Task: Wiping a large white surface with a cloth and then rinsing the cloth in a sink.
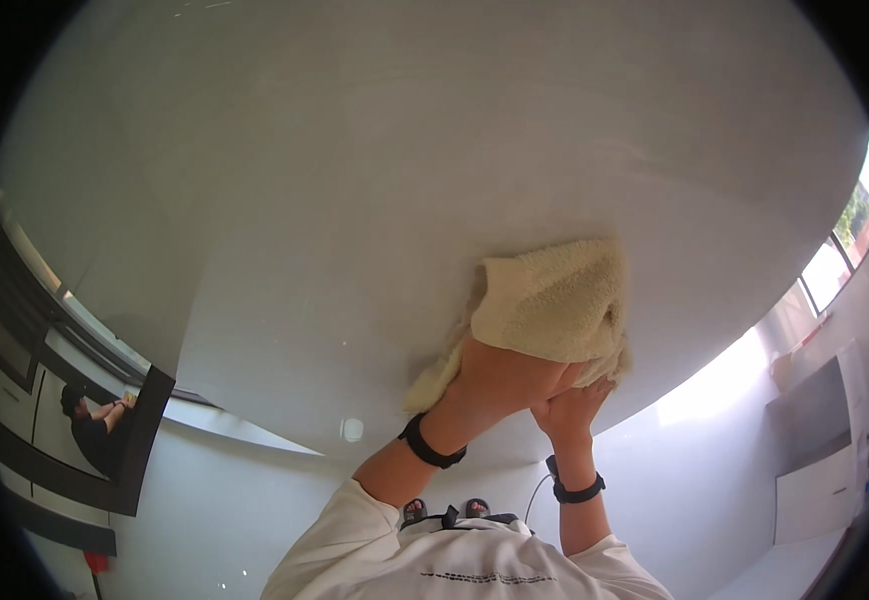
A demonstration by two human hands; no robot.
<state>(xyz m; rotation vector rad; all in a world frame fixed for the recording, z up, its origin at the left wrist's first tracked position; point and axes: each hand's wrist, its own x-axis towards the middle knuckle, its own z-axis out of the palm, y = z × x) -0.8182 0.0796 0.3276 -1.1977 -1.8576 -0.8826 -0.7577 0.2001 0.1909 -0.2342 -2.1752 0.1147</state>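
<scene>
My left fingers (555, 376): mostly hidden under the towel (560, 300); grip I cannot tell.
My right fingers (600, 391): at its near edge, grip also unclear.
Table (355, 200): beneath them.

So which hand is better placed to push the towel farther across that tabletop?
Probably the left hand: it reaches farther over the tabletop, partly covered by the beige terry towel; the right hand sits farther back.

At 3 o'clock, the towel (560, 300) is rough, matt cloth; the bench (355, 180) towards 12 looks smooth, faintly glossy. The floor (185, 460) at 8 is glossy; the shirt (475, 560) at 6, matt cloth.
</scene>
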